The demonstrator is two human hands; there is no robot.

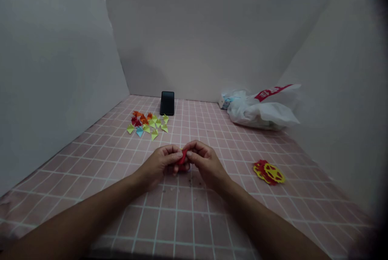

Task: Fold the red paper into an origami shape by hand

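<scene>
Between my two hands is a small piece of folded red paper (183, 156), with a touch of yellow at its top edge. My left hand (165, 161) pinches it from the left between thumb and fingers. From the right, my right hand (204, 159) grips the same paper with thumb and forefinger. Fingers cover much of it, so its full shape is hidden. Beyond my left hand lies a loose group of small folded paper pieces (154, 134) in yellow, orange, red and blue.
A black phone (167, 103) leans at the back of the pink tiled-pattern surface (194, 219). At the back right sit a white plastic bag (260, 110) and a small box (223, 102). Red and yellow paper cut-outs (269, 172) lie at the right. Pale walls enclose three sides.
</scene>
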